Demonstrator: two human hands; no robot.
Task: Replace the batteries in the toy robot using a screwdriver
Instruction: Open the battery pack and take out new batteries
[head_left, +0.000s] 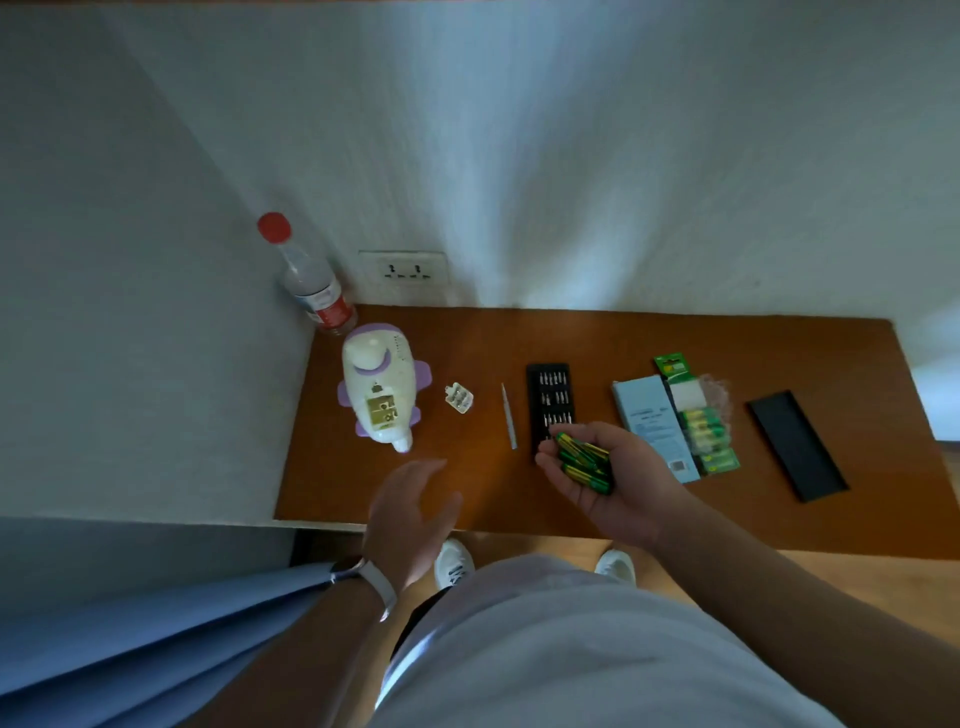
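Right grip cupped palm-up round a handful of green batteries; left grip open and empty, probably free to steady the toy.
Just beyond right grip: bit case, with screwdriver lying beside it. To its right: part-emptied battery pack, likely their source. Beyond left grip: toy robot on bench, back up, compartment uncovered for loading; cover parked alongside.
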